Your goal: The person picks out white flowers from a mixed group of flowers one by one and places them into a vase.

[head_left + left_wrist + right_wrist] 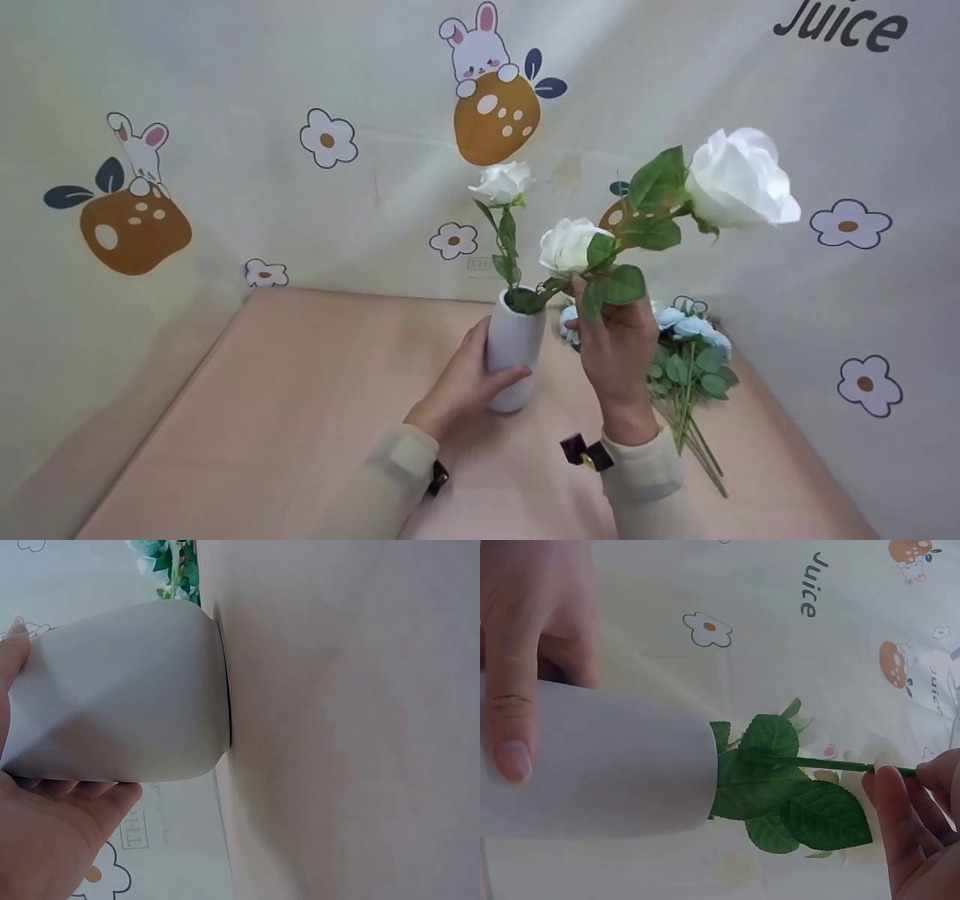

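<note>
A white vase (514, 352) stands on the table, tilted slightly. My left hand (471, 379) grips its side, thumb across the front; the left wrist view shows fingers along the vase (127, 694). A white rose (502, 184) rises from the mouth. My right hand (619, 349) pinches a green rose stem (832, 763) just outside the mouth, where green leaves (761, 784) crowd the rim. Above that hand are a white rose (570, 246) and a larger white rose (742, 180); which bloom the pinched stem bears, I cannot tell.
Several pale blue flowers (694, 328) with long green stems (701, 442) lie on the table at the right, partly behind my right hand. The pinkish table (300, 420) meets a patterned wall covering (360, 217) at the back and sides.
</note>
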`<state>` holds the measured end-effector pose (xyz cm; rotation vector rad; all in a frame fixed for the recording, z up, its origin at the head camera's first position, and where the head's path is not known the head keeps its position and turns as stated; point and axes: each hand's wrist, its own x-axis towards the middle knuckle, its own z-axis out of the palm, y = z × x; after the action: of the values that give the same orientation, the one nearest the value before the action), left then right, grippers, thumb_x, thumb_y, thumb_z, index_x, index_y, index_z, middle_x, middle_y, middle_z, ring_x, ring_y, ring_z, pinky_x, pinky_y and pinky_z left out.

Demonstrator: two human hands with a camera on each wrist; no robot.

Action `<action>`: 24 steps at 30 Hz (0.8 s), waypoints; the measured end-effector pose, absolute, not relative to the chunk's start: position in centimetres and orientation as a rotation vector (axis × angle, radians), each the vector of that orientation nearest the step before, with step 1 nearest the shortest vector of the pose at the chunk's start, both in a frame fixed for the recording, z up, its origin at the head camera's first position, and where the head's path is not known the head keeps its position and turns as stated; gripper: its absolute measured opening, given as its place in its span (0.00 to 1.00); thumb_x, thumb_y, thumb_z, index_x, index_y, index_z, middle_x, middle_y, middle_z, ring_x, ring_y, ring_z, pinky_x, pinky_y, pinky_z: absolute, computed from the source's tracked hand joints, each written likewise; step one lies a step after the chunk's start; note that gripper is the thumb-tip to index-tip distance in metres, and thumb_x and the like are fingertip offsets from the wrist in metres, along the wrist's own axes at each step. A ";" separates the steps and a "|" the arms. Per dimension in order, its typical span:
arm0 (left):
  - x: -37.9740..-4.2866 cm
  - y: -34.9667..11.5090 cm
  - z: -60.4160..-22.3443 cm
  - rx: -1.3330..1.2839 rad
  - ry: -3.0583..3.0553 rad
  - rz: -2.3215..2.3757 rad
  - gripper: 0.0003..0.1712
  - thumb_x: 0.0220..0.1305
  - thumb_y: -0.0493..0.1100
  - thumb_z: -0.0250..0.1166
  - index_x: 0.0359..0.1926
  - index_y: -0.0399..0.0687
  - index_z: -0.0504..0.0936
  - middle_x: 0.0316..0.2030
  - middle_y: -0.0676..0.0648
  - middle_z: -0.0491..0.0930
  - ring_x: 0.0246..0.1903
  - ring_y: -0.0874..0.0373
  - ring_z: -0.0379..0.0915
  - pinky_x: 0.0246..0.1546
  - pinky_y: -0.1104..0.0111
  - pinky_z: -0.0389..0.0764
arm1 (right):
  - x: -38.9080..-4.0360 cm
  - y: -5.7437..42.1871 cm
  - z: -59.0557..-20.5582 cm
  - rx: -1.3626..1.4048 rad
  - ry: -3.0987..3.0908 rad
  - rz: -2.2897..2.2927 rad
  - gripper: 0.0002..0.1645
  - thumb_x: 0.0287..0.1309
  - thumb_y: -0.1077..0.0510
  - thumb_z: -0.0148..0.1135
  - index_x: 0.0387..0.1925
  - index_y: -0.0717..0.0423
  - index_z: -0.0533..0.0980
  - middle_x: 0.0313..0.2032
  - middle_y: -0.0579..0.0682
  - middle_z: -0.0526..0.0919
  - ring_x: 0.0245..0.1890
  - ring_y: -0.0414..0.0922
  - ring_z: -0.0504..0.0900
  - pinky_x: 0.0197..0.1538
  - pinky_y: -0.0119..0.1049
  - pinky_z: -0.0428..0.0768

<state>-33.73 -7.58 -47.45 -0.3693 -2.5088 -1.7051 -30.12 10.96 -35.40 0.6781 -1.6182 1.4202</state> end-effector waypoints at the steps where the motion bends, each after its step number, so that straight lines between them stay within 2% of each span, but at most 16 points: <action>1: -33.8 -7.6 -47.4 -0.374 -2.507 -1.699 0.62 0.64 0.62 0.80 0.87 0.54 0.54 0.78 0.43 0.68 0.75 0.44 0.71 0.79 0.42 0.71 | -30.3 11.0 -35.5 0.681 -1.618 1.406 0.13 0.71 0.72 0.67 0.55 0.70 0.80 0.42 0.55 0.91 0.28 0.34 0.88 0.29 0.31 0.89; 5: -33.8 -7.6 -47.4 -0.391 -2.504 -1.679 0.60 0.65 0.61 0.80 0.86 0.53 0.55 0.77 0.42 0.68 0.74 0.44 0.72 0.78 0.42 0.73 | -30.9 10.9 -36.1 0.711 -1.643 1.402 0.16 0.71 0.73 0.66 0.58 0.70 0.78 0.45 0.63 0.90 0.33 0.34 0.90 0.31 0.31 0.89; 8: -33.7 -7.6 -47.4 -0.401 -2.496 -1.672 0.60 0.65 0.60 0.80 0.86 0.51 0.55 0.76 0.41 0.69 0.73 0.43 0.72 0.78 0.41 0.73 | -31.3 10.7 -36.5 0.714 -1.683 1.417 0.15 0.72 0.72 0.67 0.56 0.69 0.77 0.44 0.64 0.90 0.38 0.34 0.91 0.30 0.32 0.90; 10: -33.8 -7.6 -47.5 -0.412 -2.484 -1.662 0.59 0.66 0.60 0.80 0.86 0.50 0.56 0.76 0.40 0.69 0.73 0.42 0.73 0.77 0.41 0.74 | -31.5 10.6 -36.7 0.693 -1.722 1.390 0.13 0.72 0.71 0.68 0.54 0.67 0.78 0.42 0.62 0.92 0.36 0.34 0.91 0.30 0.31 0.89; 14: -33.8 -7.6 -47.6 -0.427 -2.462 -1.660 0.59 0.65 0.59 0.81 0.85 0.49 0.57 0.75 0.40 0.70 0.73 0.42 0.73 0.77 0.41 0.74 | -31.9 10.3 -37.1 0.626 -1.807 1.282 0.11 0.71 0.66 0.71 0.51 0.63 0.81 0.44 0.56 0.94 0.42 0.41 0.93 0.42 0.28 0.89; 18: -33.8 -7.7 -47.6 -0.436 -2.448 -1.665 0.59 0.65 0.59 0.80 0.85 0.48 0.57 0.75 0.40 0.71 0.73 0.43 0.73 0.77 0.41 0.74 | -32.2 10.2 -37.4 0.561 -1.867 1.212 0.10 0.71 0.63 0.73 0.50 0.62 0.83 0.46 0.54 0.94 0.51 0.51 0.93 0.52 0.35 0.89; 21: -33.9 -7.7 -47.6 -0.439 -2.448 -1.652 0.59 0.65 0.59 0.80 0.85 0.49 0.57 0.75 0.41 0.71 0.72 0.43 0.73 0.77 0.42 0.74 | -32.2 10.1 -37.4 0.539 -1.880 1.184 0.10 0.71 0.62 0.73 0.50 0.61 0.83 0.45 0.54 0.94 0.50 0.51 0.93 0.52 0.39 0.89; 24: -33.9 -7.7 -47.7 -0.436 -2.452 -1.645 0.59 0.66 0.59 0.80 0.85 0.49 0.57 0.75 0.41 0.71 0.72 0.43 0.74 0.77 0.42 0.74 | -32.0 10.1 -37.3 0.554 -1.864 1.204 0.10 0.71 0.63 0.73 0.49 0.61 0.84 0.44 0.54 0.93 0.44 0.45 0.90 0.49 0.33 0.88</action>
<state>-33.90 -7.68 -47.70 -0.4360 -2.4517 -1.6450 -32.04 10.06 -37.28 0.5540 -1.8639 1.2037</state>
